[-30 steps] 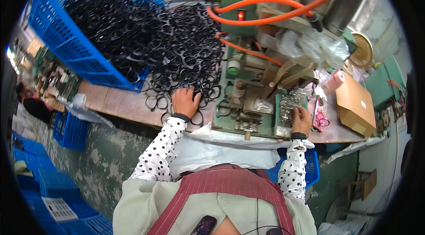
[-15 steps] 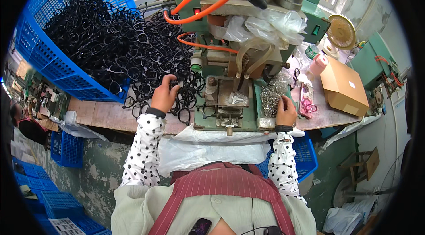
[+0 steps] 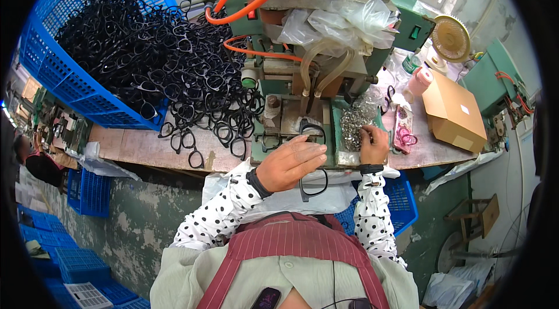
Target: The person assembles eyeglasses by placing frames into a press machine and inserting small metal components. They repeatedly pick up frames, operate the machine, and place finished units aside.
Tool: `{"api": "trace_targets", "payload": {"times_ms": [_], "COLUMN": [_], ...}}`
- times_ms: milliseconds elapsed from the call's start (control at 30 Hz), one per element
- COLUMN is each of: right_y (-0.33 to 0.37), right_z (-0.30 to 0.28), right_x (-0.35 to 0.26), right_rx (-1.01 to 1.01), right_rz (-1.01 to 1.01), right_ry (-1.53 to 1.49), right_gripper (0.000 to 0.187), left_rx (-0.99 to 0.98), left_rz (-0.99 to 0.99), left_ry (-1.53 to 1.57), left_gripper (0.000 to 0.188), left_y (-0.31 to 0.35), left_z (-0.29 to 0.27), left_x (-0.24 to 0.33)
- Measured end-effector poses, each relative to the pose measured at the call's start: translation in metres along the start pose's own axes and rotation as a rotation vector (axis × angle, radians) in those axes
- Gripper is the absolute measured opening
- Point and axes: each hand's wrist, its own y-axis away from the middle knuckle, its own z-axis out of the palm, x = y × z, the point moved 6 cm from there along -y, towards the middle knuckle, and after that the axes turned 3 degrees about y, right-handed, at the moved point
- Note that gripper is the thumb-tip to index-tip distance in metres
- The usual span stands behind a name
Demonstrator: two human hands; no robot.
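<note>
One black eyeglass frame (image 3: 313,184) in left hand (image 3: 289,163)

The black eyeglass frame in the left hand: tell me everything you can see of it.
The black eyeglass frame is glossy, plastic-looking, with two rounded rims and no lenses that I can make out. The left hand grips it across the middle, hiding the bridge. One rim sticks up over the green machine, the other hangs below the fingers, so it stands roughly on end. No temples show. Only the left hand touches it.
</note>
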Motion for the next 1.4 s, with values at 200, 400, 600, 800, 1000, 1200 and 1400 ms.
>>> {"api": "trace_targets", "payload": {"times_ms": [200,400,600,800,1000,1200,1400], "right_y": [-0.002,-0.001,0.001,0.001,0.001,-0.005,-0.016], "right_z": [-0.004,-0.001,-0.001,-0.002,-0.001,0.001,0.016], "right_x": [0.001,0.009,0.007,0.002,-0.009,-0.023,-0.064], "right_rx": [0.076,0.039,0.032,0.022,0.031,-0.085,-0.265], "right_rz": [-0.051,0.041,0.018,-0.053,-0.124,0.099,0.345], "right_ry": [0.066,0.054,0.107,0.163,0.246,-0.144,-0.675], "right_gripper": [0.009,0.011,0.015,0.013,0.012,0.016,0.016], "left_rx": [-0.031,-0.004,0.011,0.067,0.621,0.656,0.688], "left_rz": [0.0,-0.036,-0.045,-0.047,-1.371,-1.584,-1.207], "left_ry": [-0.022,0.012,0.002,-0.061,0.435,0.902,0.415], "left_gripper": [0.046,0.048,0.046,0.032,0.044,0.039,0.025], "left_y": [-0.001,-0.003,-0.001,0.014,0.137,0.166,0.12], "left_z": [-0.001,-0.002,0.001,-0.018,-0.031,-0.019,-0.068], "left_x": [-0.004,-0.003,-0.002,0.002,-0.15,-0.177,-0.148]}}
